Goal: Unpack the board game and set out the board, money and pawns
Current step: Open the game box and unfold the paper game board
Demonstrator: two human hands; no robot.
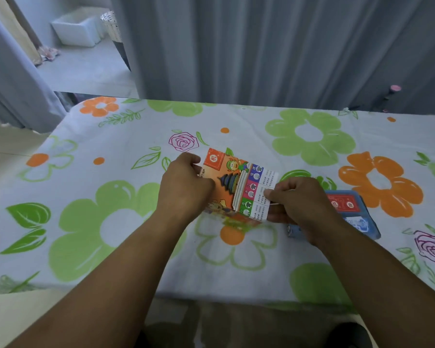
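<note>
We hold the folded board [236,182]
Our left hand [186,182] grips one edge, right hand [299,202] pinches the other; box [354,209] beside, contents hidden.

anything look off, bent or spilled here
Nothing stands out. The left hand and right hand grip the folded board, which shows no tears; the blue box lies flat on the flowered cloth beside it.
</note>
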